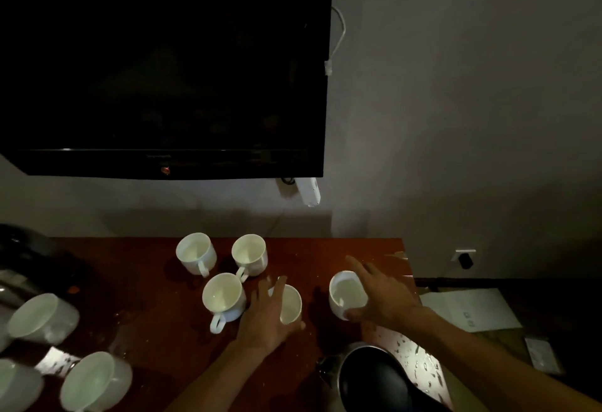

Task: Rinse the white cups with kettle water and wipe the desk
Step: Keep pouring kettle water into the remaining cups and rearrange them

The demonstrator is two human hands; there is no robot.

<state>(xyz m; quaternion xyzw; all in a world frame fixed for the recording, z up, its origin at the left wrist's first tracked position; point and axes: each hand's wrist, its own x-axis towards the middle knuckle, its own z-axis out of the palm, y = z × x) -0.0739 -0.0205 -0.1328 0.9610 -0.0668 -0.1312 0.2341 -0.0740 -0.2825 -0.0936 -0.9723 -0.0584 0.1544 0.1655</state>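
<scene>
Desk (156, 297) right edge: right hand (379, 294) grips cup (345, 296).

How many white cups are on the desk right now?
8: two at back, one centre, one under each hand, three at left; more may sit off-frame.

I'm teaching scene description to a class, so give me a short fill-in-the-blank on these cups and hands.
1. Each hand reaches to a white ____ on the desk.
2. The cup under the right hand stands to the ____ of the cup at the left hand.
3. The dark kettle stands at the desk's ____ edge, under the right forearm.
4. Above the desk hangs a dark ____ on the wall.

Missing words: cup; right; near; television
</scene>
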